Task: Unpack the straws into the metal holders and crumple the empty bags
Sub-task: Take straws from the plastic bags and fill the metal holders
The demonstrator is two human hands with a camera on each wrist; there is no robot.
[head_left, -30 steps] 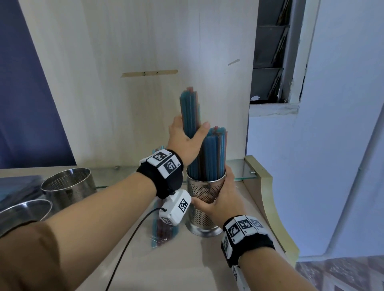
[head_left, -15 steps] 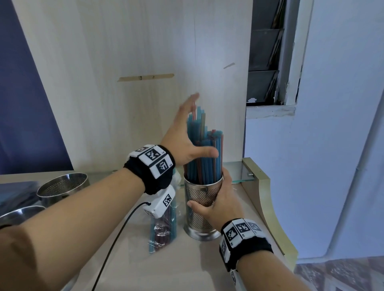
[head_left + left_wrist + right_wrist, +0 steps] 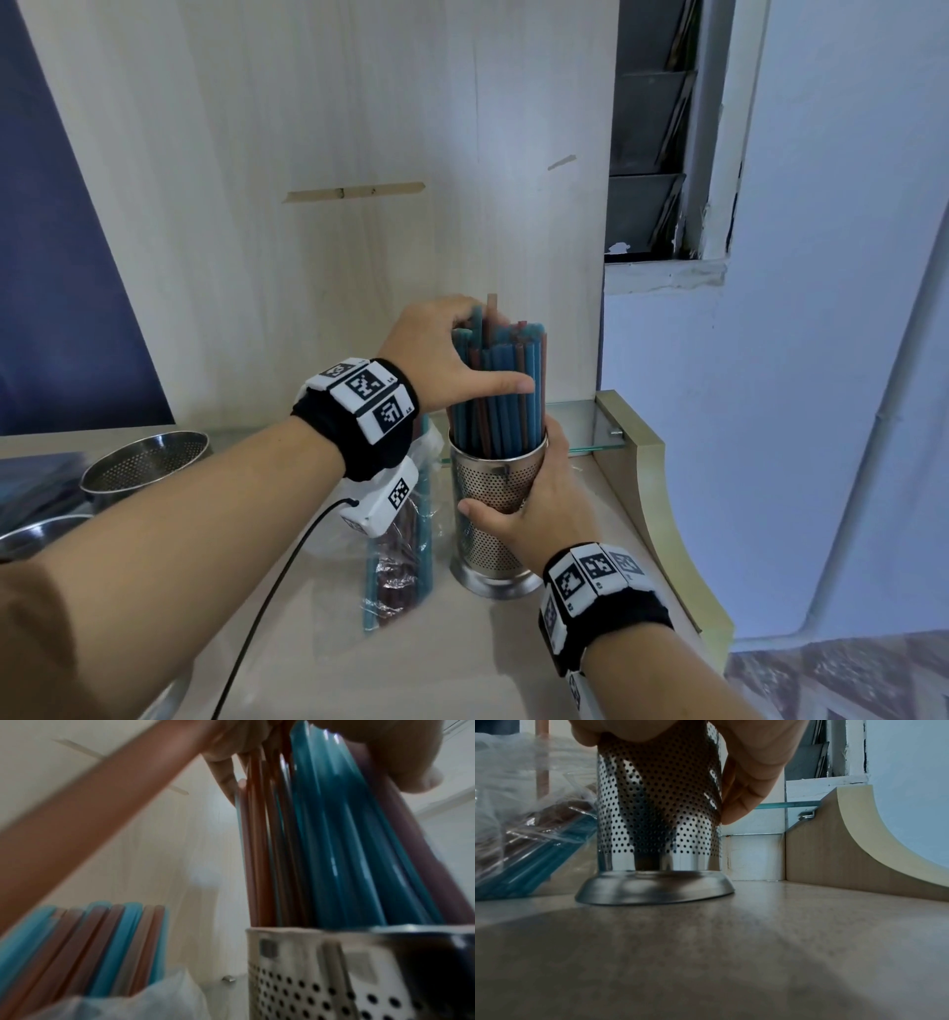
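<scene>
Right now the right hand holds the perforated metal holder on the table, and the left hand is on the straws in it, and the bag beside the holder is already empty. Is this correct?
Not quite. The right hand does hold the holder, and the left hand is on its straws. But the bag is not empty: the head view shows blue and brown straws inside it.

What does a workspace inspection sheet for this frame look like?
Surface: light desk, glass shelf at back.
Job's things: holder upright, packed with straws; straw bag lying left of it, still holding straws; empty holder far left.
Clutter: metal bowl at left edge.
Hands: left hand on the straw tops, thumb across them; right hand gripping the holder.
Cables: black cable from the left wrist camera.
Surroundings: wood panel, louvred window, pale wall.
</scene>
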